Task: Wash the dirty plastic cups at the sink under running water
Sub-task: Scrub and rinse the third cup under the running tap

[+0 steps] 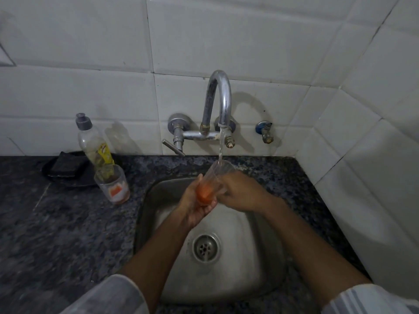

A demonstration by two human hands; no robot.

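A clear plastic cup (215,177) with orange residue at its bottom is tilted under the tap (218,98), and a thin stream of water (220,148) falls into its mouth. My left hand (196,205) cradles the cup's base from below. My right hand (240,191) grips the cup's side from the right. Both hands are over the steel sink (256,257). A second clear cup (113,183) with orange residue stands upright on the counter left of the sink.
A nearly empty dish-soap bottle (93,143) stands behind the second cup, beside a dark scrub pad on a black dish (65,166). The granite counter (56,234) surrounds the sink. White tiled walls close off the back and right. A small valve (264,131) sits right of the tap.
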